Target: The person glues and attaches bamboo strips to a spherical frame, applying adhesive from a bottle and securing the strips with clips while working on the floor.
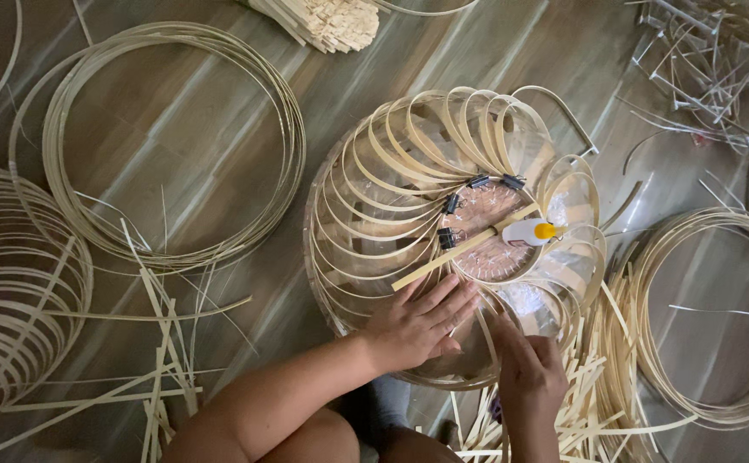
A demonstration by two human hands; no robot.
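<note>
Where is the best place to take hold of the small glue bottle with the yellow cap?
Take the glue bottle across its white body, coming from above. It lies on its side on the round centre disc, cap pointing right, body clear of the binder clips.

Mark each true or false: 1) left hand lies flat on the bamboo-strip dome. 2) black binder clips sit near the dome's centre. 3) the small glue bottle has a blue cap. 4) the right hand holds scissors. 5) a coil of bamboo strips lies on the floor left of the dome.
1) The left hand lies flat on the bamboo-strip dome: true.
2) Black binder clips sit near the dome's centre: true.
3) The glue bottle has a blue cap: false, the cap is orange-yellow.
4) The right hand holds scissors: false, it touches the dome's lower edge; no scissors show.
5) A coil of bamboo strips lies left of the dome: true.
</note>
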